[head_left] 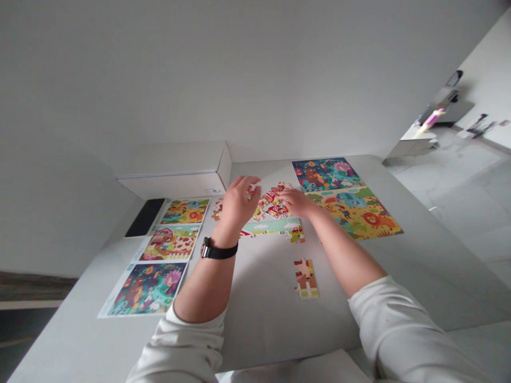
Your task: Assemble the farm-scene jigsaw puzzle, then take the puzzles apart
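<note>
A pile of loose jigsaw puzzle pieces (273, 200) lies between my hands, several of them red. My left hand (240, 201) hovers over the pile's left side, fingers stretched and thumb apart, nothing visible in it. On the right, my right hand (296, 202) reaches in with its fingers extended and fingertips on the pieces. Just in front of the pile runs a joined puzzle strip (271, 227) with a pale blue-green top and a tractor at its right end; my left wrist partly covers it. Nearer to me lies a small joined puzzle section (306, 279), brown and pink.
Two assembled picture panels, a dark blue one (325, 174) and a yellow one (359, 213), lie at the right. A sheet with three pictures (172, 246) lies left, beside a black phone (146, 217). Behind stands a white box (175, 170) against the wall.
</note>
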A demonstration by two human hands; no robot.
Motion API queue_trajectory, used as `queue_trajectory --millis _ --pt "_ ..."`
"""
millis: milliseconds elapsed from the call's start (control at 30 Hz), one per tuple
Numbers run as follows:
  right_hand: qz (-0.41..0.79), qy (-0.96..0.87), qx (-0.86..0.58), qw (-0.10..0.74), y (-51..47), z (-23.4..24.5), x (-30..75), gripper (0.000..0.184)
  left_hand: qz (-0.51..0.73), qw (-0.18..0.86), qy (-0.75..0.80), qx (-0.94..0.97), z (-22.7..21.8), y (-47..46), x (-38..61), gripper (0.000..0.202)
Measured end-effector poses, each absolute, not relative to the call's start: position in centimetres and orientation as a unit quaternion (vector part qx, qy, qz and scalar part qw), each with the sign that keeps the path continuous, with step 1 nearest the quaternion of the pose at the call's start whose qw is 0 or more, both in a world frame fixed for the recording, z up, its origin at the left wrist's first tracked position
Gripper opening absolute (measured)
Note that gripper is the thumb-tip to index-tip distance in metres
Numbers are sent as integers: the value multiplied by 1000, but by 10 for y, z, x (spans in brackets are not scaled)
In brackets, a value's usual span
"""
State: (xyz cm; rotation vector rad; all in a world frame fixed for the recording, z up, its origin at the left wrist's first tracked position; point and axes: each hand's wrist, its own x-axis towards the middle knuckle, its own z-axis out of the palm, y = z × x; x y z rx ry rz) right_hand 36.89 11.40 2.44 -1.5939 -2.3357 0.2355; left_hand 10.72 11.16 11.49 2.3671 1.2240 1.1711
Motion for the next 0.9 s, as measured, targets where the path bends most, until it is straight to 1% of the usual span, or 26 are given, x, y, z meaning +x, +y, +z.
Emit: queue_trajectory --millis 100,200,300,400,533,633,733,800,900 --pt "50 -769 -613 175 111 25 371 48 349 113 397 841 101 116 111 26" --pt "21 -727 -665 171 106 23 376 50 281 114 363 881 80 119 120 28" --pt "28 -724 -671 158 105 19 376 51 232 114 335 906 58 119 131 33" --pt "60 -740 -651 157 107 18 374 48 172 108 329 922 45 117 136 39" --pt "54 -718 -673 171 108 19 377 45 102 92 373 918 36 119 128 47" --pt "37 -696 -693 182 108 20 380 48 93 71 411 904 31 127 118 47" --pt "47 -719 -669 183 108 19 379 53 105 56 429 895 30 133 114 49" --pt "54 -728 -662 169 107 19 376 57 118 63 401 906 30 134 116 50" --pt "48 -710 -686 151 106 18 374 59 124 82 334 931 29 130 122 45"
